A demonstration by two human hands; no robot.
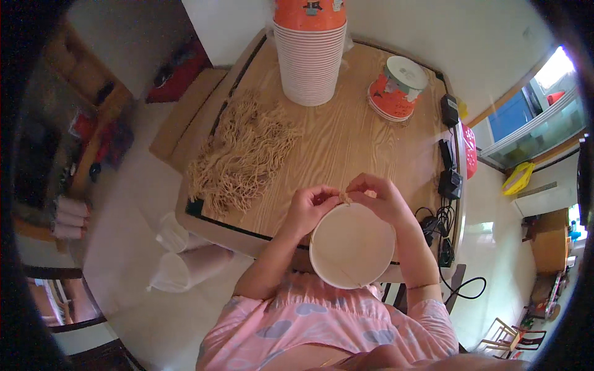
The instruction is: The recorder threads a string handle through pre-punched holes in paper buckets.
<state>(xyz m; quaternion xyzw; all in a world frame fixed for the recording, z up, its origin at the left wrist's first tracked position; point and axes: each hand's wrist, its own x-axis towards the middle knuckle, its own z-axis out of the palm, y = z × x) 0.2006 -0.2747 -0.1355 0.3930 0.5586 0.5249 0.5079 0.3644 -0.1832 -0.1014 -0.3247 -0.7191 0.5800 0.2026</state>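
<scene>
A round white paper bucket [352, 247] is held at the table's front edge, its open mouth facing me. At its far rim a bit of tan twine [344, 198] shows between my fingertips. My left hand [311, 205] is closed, thumb and fingers pinching the twine from the left. From the right, my right hand [377, 196] is also closed, its fingertips pinched on the twine by the rim. Whether the twine is knotted there I cannot make out. A loose heap of tan twine lengths [244, 154] lies on the table to the left.
A tall stack of white paper buckets [309, 62] stands at the table's back. Right of it are orange printed buckets [391, 102], one with a pale lid-like end [406, 73] up. Black power adapters [450, 184] and cables line the right edge. Wrapped bucket stacks [192, 269] lie on the floor.
</scene>
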